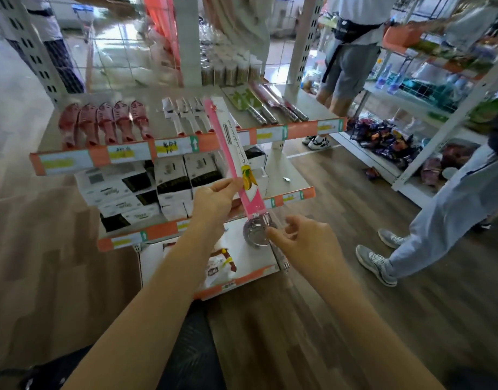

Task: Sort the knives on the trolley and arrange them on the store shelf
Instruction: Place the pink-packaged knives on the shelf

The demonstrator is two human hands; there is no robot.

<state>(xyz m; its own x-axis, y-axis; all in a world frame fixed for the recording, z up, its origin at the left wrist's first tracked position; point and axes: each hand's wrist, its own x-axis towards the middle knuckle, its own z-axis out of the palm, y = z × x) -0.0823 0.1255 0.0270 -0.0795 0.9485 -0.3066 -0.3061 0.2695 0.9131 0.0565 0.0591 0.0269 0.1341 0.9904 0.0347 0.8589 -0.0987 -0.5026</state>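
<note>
In the head view, a long knife in a pink-and-white card sleeve is pinched by the left hand. It is held tilted before the white store shelf with orange price strips, with its tip over the top tier. Its shiny metal handle is met by the curled fingers of the right hand; whether it is gripped cannot be told.

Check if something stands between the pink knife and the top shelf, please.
Nothing visible does. The left hand holds the pink knife in open air before the top shelf. The shelf itself is crowded: white knives lie just left of the pack and green knives to its right, so free room there looks narrow.
</note>
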